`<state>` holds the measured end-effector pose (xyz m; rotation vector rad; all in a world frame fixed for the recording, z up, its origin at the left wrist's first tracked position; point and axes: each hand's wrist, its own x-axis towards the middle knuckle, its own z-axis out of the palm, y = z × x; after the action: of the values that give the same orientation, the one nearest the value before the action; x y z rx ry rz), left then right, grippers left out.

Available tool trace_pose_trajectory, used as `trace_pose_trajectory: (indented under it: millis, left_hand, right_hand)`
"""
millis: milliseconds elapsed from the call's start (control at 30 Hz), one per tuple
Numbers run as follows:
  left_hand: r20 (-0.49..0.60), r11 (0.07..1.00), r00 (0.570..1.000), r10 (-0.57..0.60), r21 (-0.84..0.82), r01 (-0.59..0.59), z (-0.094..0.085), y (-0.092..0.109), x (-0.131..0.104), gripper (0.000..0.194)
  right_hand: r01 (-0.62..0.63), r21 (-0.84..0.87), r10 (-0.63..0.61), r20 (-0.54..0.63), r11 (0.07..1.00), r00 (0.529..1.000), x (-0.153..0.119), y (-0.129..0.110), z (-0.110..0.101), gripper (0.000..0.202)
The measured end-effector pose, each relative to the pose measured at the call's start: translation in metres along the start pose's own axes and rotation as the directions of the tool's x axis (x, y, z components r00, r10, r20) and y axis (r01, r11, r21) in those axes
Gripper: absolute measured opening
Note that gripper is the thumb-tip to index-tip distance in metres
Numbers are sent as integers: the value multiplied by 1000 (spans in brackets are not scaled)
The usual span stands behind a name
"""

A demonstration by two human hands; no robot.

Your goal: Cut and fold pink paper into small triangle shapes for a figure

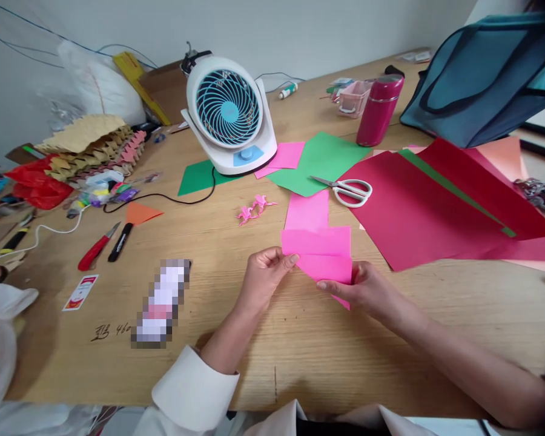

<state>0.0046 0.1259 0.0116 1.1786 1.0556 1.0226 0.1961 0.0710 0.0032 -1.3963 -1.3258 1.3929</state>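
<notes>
Between my two hands is a sheet of bright pink paper (320,242), folded and held just above the wooden table. My left hand (266,272) pinches its left edge, thumb on top. At the lower right, my right hand (361,287) grips the paper, with the thumb in front and the fingers behind it. Another pink sheet (307,211) lies flat just beyond. Two small folded pink paper figures (255,209) sit to the left of that sheet. White-handled scissors (349,191) rest partly on green paper (320,163) and partly on red paper (390,206).
A white fan (229,112) stands at the back, its black cord running left. A magenta bottle (380,111) and a blue bag (485,79) are at the back right. A red knife (99,247), a black cutter (120,242) and a blurred-out phone (161,303) lie left. Someone's sleeve (0,339) shows at far left.
</notes>
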Motion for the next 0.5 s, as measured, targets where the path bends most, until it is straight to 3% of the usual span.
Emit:
trace_pose_trajectory:
  millis: [133, 300, 500]
  left_hand:
    - [-19, 996, 1000, 8, -88, -9, -1, -3, -3, 28]
    - [160, 997, 984, -80, 33, 75, 0, -13, -7, 27]
    - [75, 995, 993, -88, 59, 84, -7, -11, -4, 29]
  right_hand:
    - [-13, 60, 9, 73, 998, 997, 4, 3, 5, 45]
    - [8, 67, -11, 42, 998, 999, 10, -9, 14, 44]
    - [-28, 7, 28, 45, 1000, 999, 15, -16, 14, 42]
